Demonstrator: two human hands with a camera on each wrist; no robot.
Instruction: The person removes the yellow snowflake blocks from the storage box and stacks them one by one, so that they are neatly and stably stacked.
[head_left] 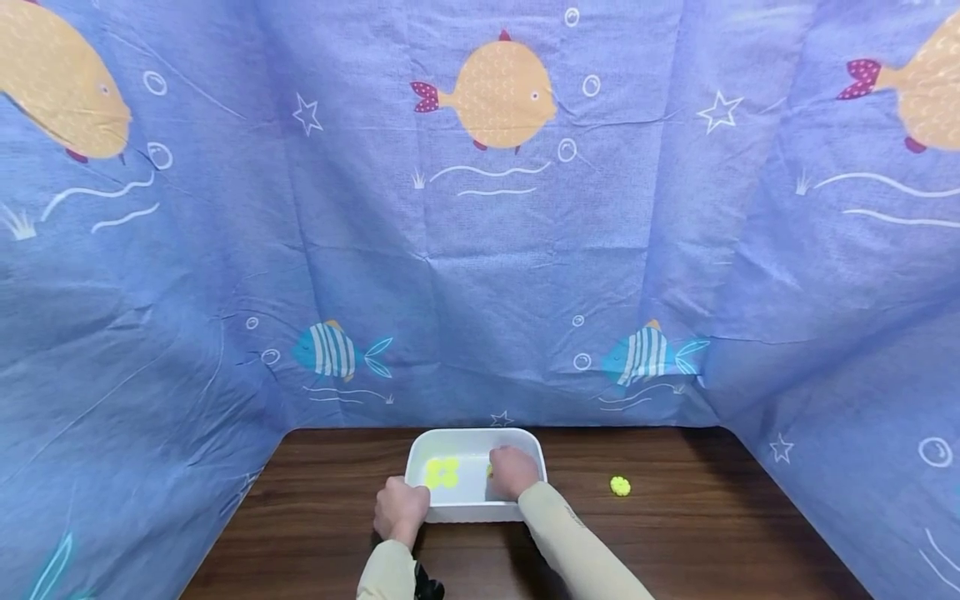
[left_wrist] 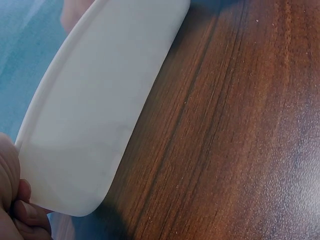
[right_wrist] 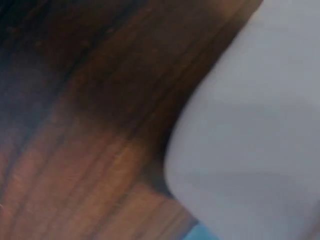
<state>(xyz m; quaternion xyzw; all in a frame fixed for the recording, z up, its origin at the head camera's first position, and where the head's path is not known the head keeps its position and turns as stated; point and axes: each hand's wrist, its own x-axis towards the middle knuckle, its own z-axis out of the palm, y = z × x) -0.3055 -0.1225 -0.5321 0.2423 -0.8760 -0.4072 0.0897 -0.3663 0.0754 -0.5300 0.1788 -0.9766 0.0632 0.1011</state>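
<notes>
Dark wood-grain tabletop (head_left: pixel 712 508) extends left, right and near of the white tray (head_left: pixel 471 512); at the far side the fish-print curtain (head_left: pixel 487 283) comes down just behind the tray, so the wider room lies left, right and near. Tray rim rounded at the corners; its near wall faces me. A cluster of yellow flower-shaped pieces (head_left: pixel 449 479) lies on the tray floor, left half, with bare white floor between it and my right hand (head_left: pixel 513 472). One single yellow flower piece (head_left: pixel 620 486) lies on the wood, right of the tray and well apart from it. A yellow bit (head_left: pixel 490 471) shows at the left side of my right fingers, inside the tray; cannot tell whether I pinch it or it sits behind them. Right grip: fingers curled, tips hidden, narrow as far as seen. Left hand (head_left: pixel 401 504) holds the tray at its near left corner, thumb and finger closed on the rim. Both forearms reach in from the near side; the right sleeve (head_left: pixel 566 533) slants left and far, hand over the right half of the tray.
</notes>
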